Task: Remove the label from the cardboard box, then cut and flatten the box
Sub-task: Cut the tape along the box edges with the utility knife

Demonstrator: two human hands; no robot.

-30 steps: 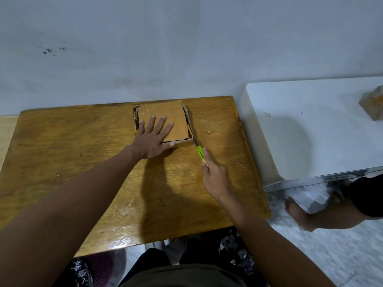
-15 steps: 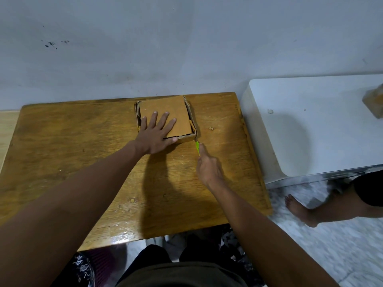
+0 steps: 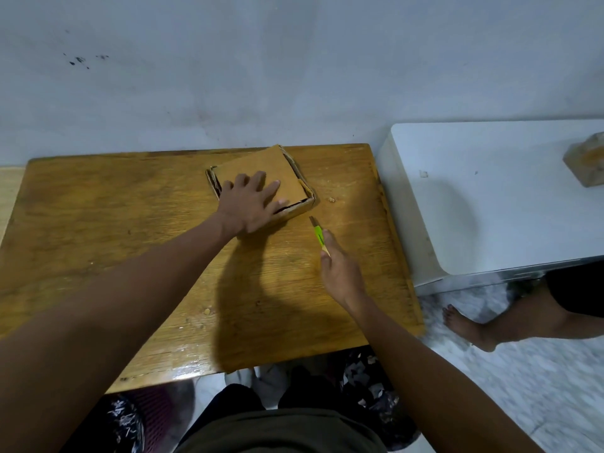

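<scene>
Box (image 3: 261,188) sits at the far middle of the wooden tabletop (image 3: 98,230), by the wall, top flap loose and askew. Left hand (image 3: 251,204) lies flat on it, fingers spread, pressing down. Right hand (image 3: 340,273) grips a green-handled knife (image 3: 317,235), blade tip just off the box's near right corner, not touching.

Wall (image 3: 294,67): pale grey-blue, dark specks at 10 o'clock.
Table (image 3: 114,230): glossy brown wood, centre.
White cabinet (image 3: 490,204): at 3 o'clock, just beside the table.
Floor (image 3: 523,387): pale, mottled, at 4 o'clock.
</scene>
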